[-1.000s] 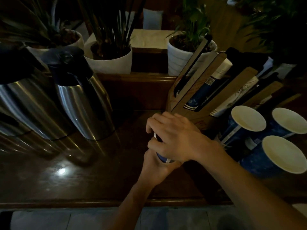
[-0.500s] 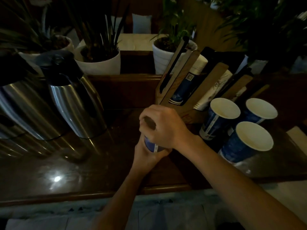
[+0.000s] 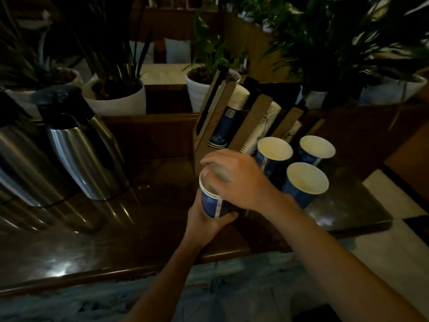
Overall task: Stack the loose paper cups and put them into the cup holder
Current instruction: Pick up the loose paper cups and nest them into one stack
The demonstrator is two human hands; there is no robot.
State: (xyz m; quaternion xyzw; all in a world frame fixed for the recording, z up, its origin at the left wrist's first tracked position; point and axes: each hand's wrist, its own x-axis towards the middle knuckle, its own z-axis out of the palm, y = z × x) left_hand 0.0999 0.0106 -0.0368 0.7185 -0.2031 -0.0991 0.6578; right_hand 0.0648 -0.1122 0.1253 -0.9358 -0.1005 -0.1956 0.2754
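Blue stack (image 3: 210, 202): we hold it upright just above the dark surface (image 3: 111, 231), in front of the cup holder (image 3: 210, 133). Two white rims show, one inside the other.
Change: half a second ago our right hand (image 3: 236, 180) capped the whole mouth. Now it sits further right, and the rim and pale inside show at the left.
Meaning: we judge the last cup seated, so this nesting step looks done and the next cup can be fetched.
Left grip: our left hand (image 3: 206, 220) wraps the lower wall from below, fingers and thumb closed round it.
Right grip: its fingers curl over the right side of the rim. They are blurred, so we cannot tell how firmly they pinch.
Loose cups (image 3: 306, 182): three stand mouth up, just right of the stack and beside the cup holder.
Holder: its slots already carry sleeves of cups, but our stack is not in it yet.
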